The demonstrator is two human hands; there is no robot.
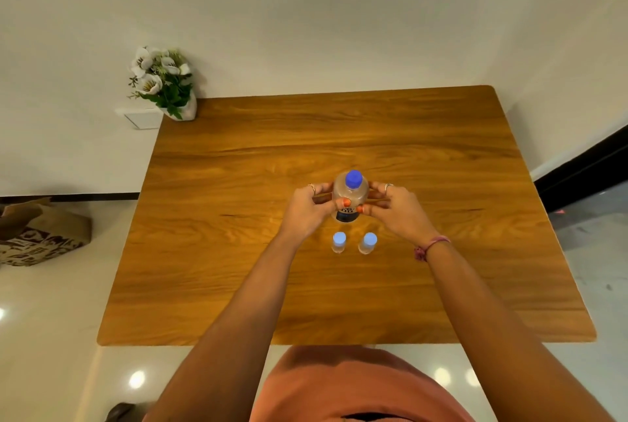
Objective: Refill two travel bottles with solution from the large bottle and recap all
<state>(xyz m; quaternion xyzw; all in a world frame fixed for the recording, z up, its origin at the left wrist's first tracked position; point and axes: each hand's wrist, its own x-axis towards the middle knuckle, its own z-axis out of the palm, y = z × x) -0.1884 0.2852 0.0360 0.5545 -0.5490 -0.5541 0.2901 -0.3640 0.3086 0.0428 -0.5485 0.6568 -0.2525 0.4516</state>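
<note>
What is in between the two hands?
The big bottle with the blue cap stands between the left hand and right hand, gripped by both, in the head view.

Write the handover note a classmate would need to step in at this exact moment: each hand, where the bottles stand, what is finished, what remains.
Left hand: wrapped on the left side of the large bottle, thumb on its front.
Right hand: on the bottle's right side, thumb on its front.
Large bottle: upright at the middle of the table, blue cap on.
Two travel bottles: upright side by side, just nearer the person than the large bottle, both capped in blue.
Done: nothing visible; every cap is on.
Left: uncap all three, pour into each small bottle, recap all.
</note>
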